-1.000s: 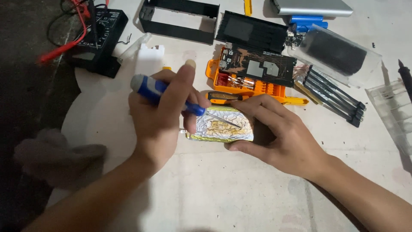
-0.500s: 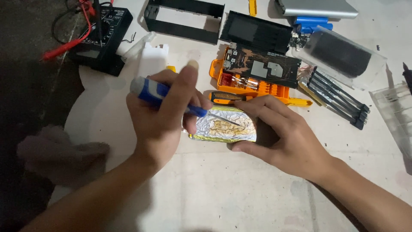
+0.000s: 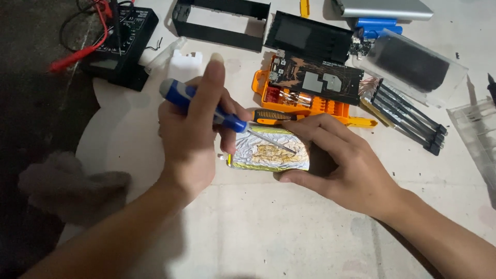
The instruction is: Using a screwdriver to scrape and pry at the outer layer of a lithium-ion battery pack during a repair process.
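Flat silver foil pouch (image 3: 269,155) on the white table (image 3: 289,237), yellowed in the middle, pinned at its right edge by right hand (image 3: 345,165) (fingers curled round it). Left hand (image 3: 192,135) closed on blue screwdriver (image 3: 206,109), forefinger straight up, tip pressed on the pouch. Just behind, orange tray (image 3: 310,106) holding bits under a dark circuit board (image 3: 316,78).

Bare table (image 3: 289,232) lay open near the person; an orange tool tray (image 3: 310,106) and black rods (image 3: 408,121) crowded the far side.
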